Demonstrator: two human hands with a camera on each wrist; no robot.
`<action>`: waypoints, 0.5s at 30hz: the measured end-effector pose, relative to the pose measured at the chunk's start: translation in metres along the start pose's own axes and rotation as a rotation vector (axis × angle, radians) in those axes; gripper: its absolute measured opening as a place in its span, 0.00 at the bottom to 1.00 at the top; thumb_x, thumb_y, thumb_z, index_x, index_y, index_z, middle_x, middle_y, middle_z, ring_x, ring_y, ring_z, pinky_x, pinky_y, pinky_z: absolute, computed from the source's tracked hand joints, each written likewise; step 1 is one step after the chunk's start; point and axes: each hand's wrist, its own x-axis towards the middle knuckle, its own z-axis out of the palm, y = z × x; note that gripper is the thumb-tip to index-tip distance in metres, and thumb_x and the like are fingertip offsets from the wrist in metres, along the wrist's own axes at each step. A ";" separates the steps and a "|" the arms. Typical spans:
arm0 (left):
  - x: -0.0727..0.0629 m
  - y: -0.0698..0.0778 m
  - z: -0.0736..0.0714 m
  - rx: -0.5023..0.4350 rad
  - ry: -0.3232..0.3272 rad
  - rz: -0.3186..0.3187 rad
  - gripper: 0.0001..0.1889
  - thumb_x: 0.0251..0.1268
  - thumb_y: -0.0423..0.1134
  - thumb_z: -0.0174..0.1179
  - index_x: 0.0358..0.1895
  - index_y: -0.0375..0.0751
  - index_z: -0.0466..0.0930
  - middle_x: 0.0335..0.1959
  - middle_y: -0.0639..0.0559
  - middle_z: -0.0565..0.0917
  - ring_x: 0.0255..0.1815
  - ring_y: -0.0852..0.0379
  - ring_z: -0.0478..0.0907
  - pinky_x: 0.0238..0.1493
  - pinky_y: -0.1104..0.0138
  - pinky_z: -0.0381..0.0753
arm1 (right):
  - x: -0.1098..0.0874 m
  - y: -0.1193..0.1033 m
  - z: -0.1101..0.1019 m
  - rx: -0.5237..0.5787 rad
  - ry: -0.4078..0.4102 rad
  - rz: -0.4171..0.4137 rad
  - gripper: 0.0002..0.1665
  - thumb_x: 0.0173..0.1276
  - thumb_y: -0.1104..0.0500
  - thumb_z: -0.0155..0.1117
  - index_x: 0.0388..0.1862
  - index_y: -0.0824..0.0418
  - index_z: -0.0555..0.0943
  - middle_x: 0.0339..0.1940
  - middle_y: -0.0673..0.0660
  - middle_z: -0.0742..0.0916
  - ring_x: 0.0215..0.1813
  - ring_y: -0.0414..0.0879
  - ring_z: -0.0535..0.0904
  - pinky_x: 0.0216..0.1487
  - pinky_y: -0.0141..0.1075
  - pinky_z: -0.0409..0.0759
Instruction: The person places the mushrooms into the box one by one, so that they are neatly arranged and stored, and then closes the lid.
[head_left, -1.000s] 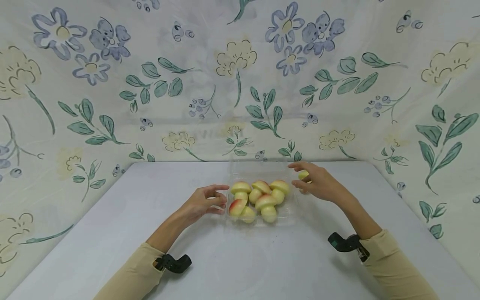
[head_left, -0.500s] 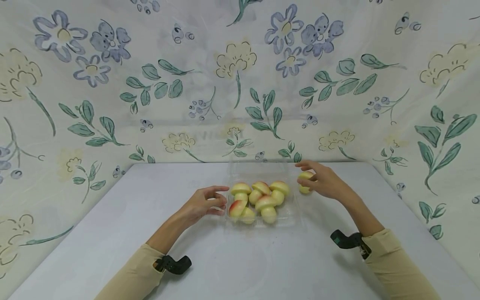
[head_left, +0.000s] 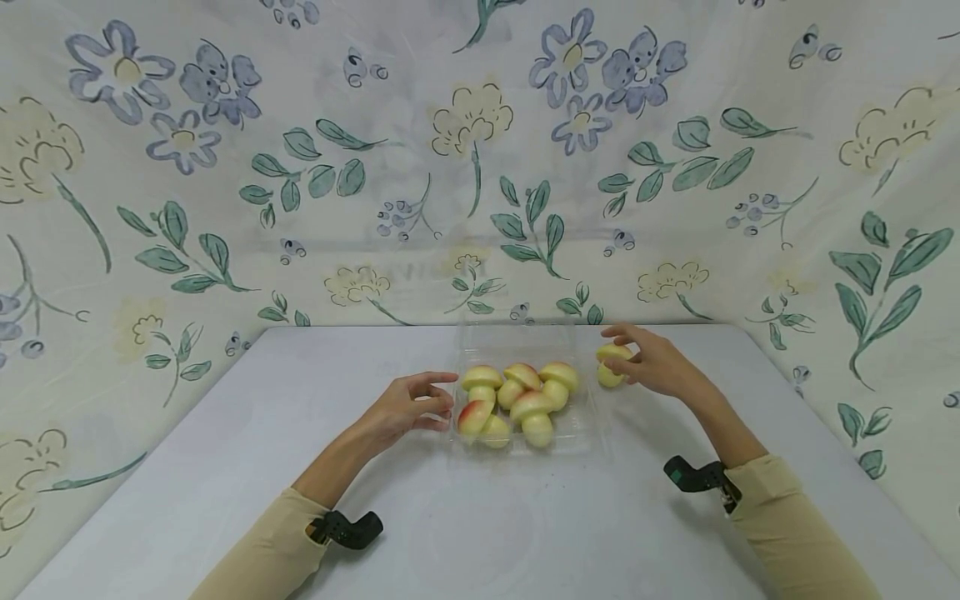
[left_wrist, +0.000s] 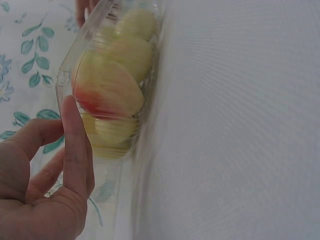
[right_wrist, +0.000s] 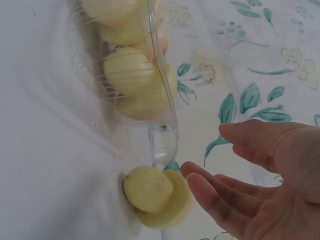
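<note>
A clear plastic box (head_left: pixel 579 423) holds several mushroom-shaped pieces (head_left: pixel 537 403), pale yellow with red blush on their caps. My left hand (head_left: pixel 401 408) is at the box's left side, its extended fingertips right at the rim; the left wrist view shows the wall of the box (left_wrist: pixel 62 80) beside those fingers. Just right of the box, one more mushroom-shaped piece (head_left: pixel 609 378) stands on the table. Beside it is my right hand (head_left: pixel 651 367), thumb and fingers spread apart. In the right wrist view, this loose piece (right_wrist: pixel 150 189) is in front of the fingertips with a gap between.
The box's clear lid (head_left: pixel 517 336) is raised at the back. A white table (head_left: pixel 480 525) lies beneath everything, with a flower-printed cloth (head_left: pixel 420 167) hanging behind its far edge. Each wrist carries a black camera mount (head_left: pixel 352 530).
My right hand has drawn a little to the right, away from the box. More of the loose mushroom-shaped piece now shows beside it. The left hand and the box have stayed still.
</note>
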 end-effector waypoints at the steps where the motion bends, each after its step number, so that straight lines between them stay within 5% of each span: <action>1: 0.000 0.000 0.000 -0.002 -0.001 0.001 0.28 0.66 0.31 0.61 0.69 0.35 0.68 0.39 0.48 0.78 0.39 0.56 0.81 0.40 0.67 0.88 | 0.000 0.001 0.000 -0.003 -0.001 0.000 0.29 0.72 0.57 0.61 0.69 0.60 0.68 0.66 0.72 0.74 0.46 0.58 0.85 0.42 0.43 0.88; 15: -0.001 0.001 0.001 0.001 0.007 -0.002 0.28 0.67 0.31 0.61 0.69 0.36 0.68 0.39 0.48 0.78 0.39 0.56 0.81 0.40 0.66 0.88 | 0.001 0.006 0.003 -0.020 -0.013 0.012 0.29 0.72 0.57 0.60 0.70 0.62 0.68 0.65 0.75 0.73 0.41 0.57 0.86 0.39 0.42 0.87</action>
